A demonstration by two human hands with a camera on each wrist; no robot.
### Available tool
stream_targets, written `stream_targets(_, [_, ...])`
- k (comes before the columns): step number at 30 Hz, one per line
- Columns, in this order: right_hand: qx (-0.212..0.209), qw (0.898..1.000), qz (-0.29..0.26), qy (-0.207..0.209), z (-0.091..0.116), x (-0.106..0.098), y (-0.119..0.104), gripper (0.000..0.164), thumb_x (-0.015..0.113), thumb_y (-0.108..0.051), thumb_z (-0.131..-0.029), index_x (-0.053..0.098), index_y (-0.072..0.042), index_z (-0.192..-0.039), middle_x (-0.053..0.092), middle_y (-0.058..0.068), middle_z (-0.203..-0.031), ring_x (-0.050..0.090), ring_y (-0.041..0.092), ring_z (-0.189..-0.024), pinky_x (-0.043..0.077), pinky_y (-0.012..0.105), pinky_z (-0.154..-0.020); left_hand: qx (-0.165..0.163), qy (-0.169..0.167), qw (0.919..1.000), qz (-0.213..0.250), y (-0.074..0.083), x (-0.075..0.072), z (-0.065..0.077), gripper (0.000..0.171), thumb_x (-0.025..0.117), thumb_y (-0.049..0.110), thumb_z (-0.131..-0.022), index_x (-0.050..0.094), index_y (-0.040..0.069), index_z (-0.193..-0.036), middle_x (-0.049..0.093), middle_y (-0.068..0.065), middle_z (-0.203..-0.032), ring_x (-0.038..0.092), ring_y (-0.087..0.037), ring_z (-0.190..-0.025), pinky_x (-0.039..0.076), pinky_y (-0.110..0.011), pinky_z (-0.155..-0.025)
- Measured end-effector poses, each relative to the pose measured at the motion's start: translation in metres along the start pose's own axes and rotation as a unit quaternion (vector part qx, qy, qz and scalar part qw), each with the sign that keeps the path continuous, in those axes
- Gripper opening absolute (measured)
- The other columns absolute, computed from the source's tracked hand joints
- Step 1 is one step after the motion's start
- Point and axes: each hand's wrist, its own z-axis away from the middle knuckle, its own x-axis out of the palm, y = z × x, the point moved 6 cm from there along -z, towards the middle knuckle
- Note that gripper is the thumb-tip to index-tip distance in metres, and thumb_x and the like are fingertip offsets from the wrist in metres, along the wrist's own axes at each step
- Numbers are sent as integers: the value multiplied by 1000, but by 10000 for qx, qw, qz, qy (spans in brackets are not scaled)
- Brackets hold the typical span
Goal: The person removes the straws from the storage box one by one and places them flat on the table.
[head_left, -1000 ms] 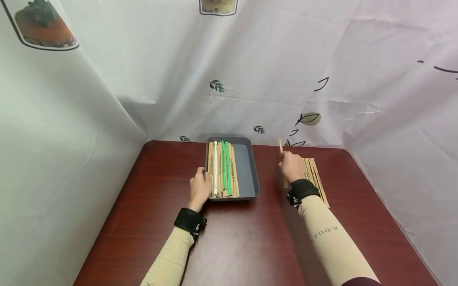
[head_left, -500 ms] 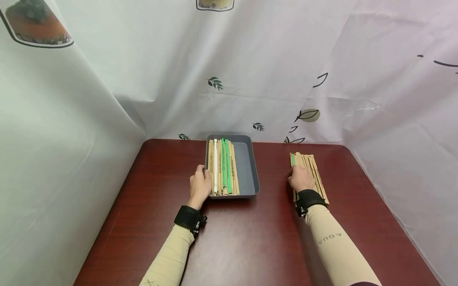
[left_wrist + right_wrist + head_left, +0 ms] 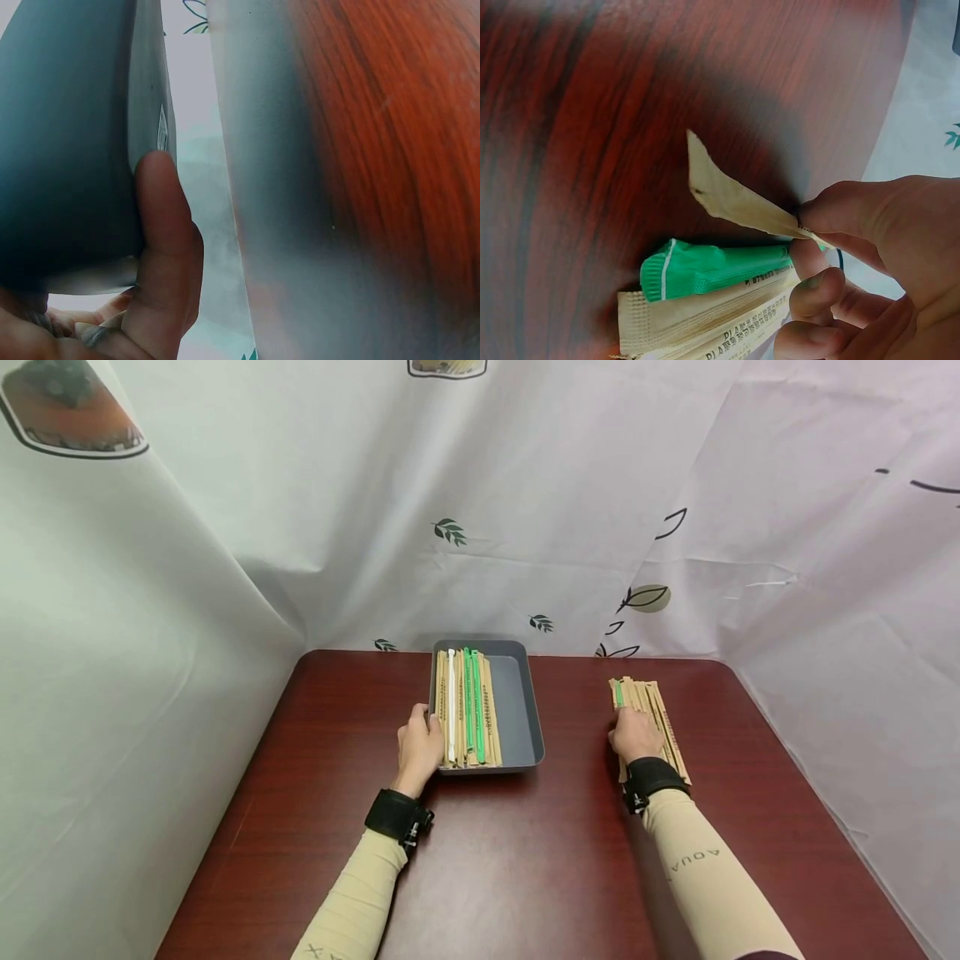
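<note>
A grey tray (image 3: pixel 528 710) bears several slim paper-wrapped straws (image 3: pixel 491 718) side by side, mostly tan with green and white ones among them. My left hand (image 3: pixel 420 745) grips the tray's left wall near its front corner; the left wrist view shows the thumb (image 3: pixel 166 202) along the outside of the wall. At the right, my right hand (image 3: pixel 636 734) is over a row of wrapped straws (image 3: pixel 663 718) on the table. In the right wrist view its thumb and forefinger pinch a tan paper-wrapped straw (image 3: pixel 739 202), beside a green wrapped straw (image 3: pixel 705 270).
The dark red wooden table (image 3: pixel 517 860) has rounded far corners. White printed cloth (image 3: pixel 375 527) hangs behind it and along both sides. Bare tabletop lies between the tray and the right-hand row.
My right hand has moved right and down with the tan straw, from left of the row to its left edge, then barely shifted. My left hand has stayed on the tray.
</note>
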Motion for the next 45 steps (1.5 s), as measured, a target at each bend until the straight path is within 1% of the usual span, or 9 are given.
stream_targets(7, [42, 10000, 15, -60, -1, -2, -2, 19, 60, -4, -90, 72, -3, -106, 67, 31, -111, 66, 48, -95, 50, 65, -73, -4, 7, 10000, 43, 1, -1, 0, 39, 44, 23, -110, 53, 5, -143, 54, -9, -68, 50, -24, -58, 38, -36, -57])
stream_targets(12, [5, 10000, 13, -30, -1, -4, -4, 18, 61, -7, -92, 72, -3, -105, 68, 29, -111, 66, 48, -96, 50, 64, -73, -13, 6, 10000, 0, 0, -1, 0, 39, 44, 23, -110, 53, 5, -143, 59, -11, -75, 55, -27, -65, 40, -37, -61])
stream_targets(15, [-112, 9999, -50, 103, -2, -11, -13, 20, 62, -11, -94, 71, -3, -111, 69, 27, -113, 65, 48, -100, 50, 65, -75, -7, 54, 10000, 1, 1, -2, 1, 38, 46, 22, -110, 54, 4, -142, 62, -13, -80, 57, -29, -69, 42, -40, -63])
stream_targets(20, [-515, 9971, -189, 528, -3, -32, -48, 36, 65, -17, -98, 64, -2, -130, 67, 27, -121, 64, 48, -105, 50, 66, -77, -34, 45, 10000, -14, 2, -2, 1, 38, 46, 22, -109, 54, 5, -142, 61, -13, -77, 55, -27, -65, 41, -41, -61])
stream_targets(24, [-1024, 9899, -310, 926, -2, -48, -88, 38, 66, -20, -99, 63, -1, -132, 67, 27, -118, 65, 47, -100, 52, 59, -75, -50, -30, 10000, 6, 3, -2, 2, 39, 45, 23, -110, 52, 5, -144, 56, -11, -70, 49, -24, -57, 36, -36, -55])
stream_targets(27, [-1227, 9869, -405, 962, 1, -52, -118, 38, 66, -22, -100, 64, -4, -133, 68, 24, -118, 67, 46, -93, 52, 57, -73, -56, -43, 10000, 7, 4, -2, 2, 40, 44, 23, -110, 51, 6, -145, 53, -9, -66, 46, -23, -53, 34, -34, -53])
stream_targets(32, [-1194, 9891, -477, 714, 8, -42, -160, 38, 68, -26, -99, 66, -11, -134, 71, 16, -120, 69, 38, -81, 54, 53, -65, 11, -47, 10000, -6, 4, -1, 3, 40, 44, 23, -110, 51, 4, -145, 52, -8, -64, 45, -22, -51, 34, -34, -53])
stream_targets(36, [-1277, 9900, -381, 463, 13, -29, -186, 36, 70, -26, -99, 67, -12, -132, 73, 16, -115, 67, 33, -71, 53, 48, -60, 58, 27, 10000, 23, 5, -2, 4, 38, 45, 22, -110, 53, 4, -143, 53, -8, -64, 46, -22, -53, 36, -35, -55])
stream_targets(45, [-1595, 9868, -260, -28, 27, 1, -213, 35, 71, -22, -99, 68, -10, -131, 73, 16, -106, 62, 29, -61, 47, 42, -53, 71, 77, 9999, 24, 6, -1, 5, 38, 45, 22, -110, 53, 4, -142, 49, -6, -62, 44, -20, -51, 35, -34, -55])
